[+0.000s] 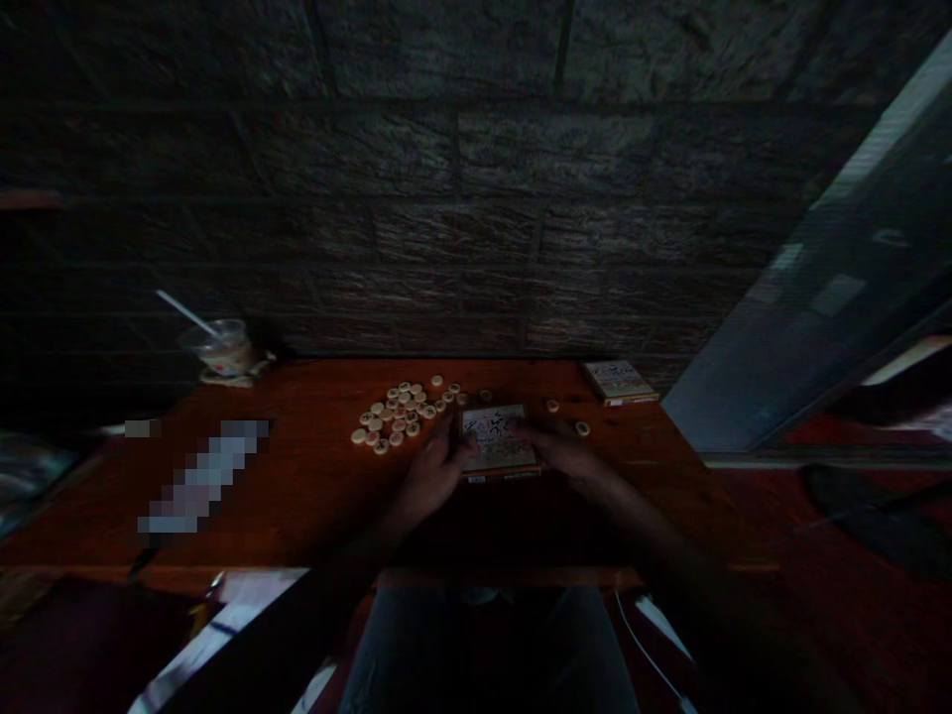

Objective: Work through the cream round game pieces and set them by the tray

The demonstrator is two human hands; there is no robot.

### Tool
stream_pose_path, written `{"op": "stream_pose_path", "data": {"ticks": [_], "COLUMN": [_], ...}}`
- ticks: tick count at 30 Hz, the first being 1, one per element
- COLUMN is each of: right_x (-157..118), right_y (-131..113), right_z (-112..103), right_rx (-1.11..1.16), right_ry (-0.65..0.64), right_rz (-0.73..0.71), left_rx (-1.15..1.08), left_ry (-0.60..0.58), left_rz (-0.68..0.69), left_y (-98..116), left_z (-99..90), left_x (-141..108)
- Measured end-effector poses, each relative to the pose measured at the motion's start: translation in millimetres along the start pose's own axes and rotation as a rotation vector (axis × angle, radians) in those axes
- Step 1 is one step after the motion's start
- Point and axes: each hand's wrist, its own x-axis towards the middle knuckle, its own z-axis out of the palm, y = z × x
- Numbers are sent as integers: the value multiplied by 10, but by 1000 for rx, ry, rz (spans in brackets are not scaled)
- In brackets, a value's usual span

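Observation:
Both my hands grip a flat, light-coloured box with dark printed characters on its lid. My left hand holds its left side with the thumb on top. On the opposite side, my right hand has its fingers on the right edge and lid. Several round wooden xiangqi pieces lie loosely grouped left of the box. Single pieces sit to the right, one xiangqi piece beyond my right hand. The undersides of the box and the fingers below it are hidden.
A second similar box lies at the table's back right. At the back left stands a plastic cup with a straw. A pixelated object rests on the wooden table. A stone-block wall borders the far edge.

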Motion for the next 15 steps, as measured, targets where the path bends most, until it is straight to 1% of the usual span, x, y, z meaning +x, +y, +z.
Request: {"op": "stream_pose_path", "data": {"ticks": [4,6,8,10,12,15], "right_x": [149,246,335,399,430,425], "right_y": [-175,-230,-231,-185,-121,-42], "right_z": [-43,-60,-74,-85,-96,-107], "right_rx": [42,53,68,96,132,179], "right_ry": [30,44,81,135,172,173], "right_rz": [-24,-58,-96,-137,-172,-172], "left_rx": [-317,-435,-514,-559,-577,-575], "left_ry": [-11,-10,2,11,29,89], "left_rz": [-159,-220,-262,-292,-320,-351], "left_y": [230,345,417,422,369,258], "left_z": [85,157,231,303,368,440], "left_x": [313,451,547,601,625,629]}}
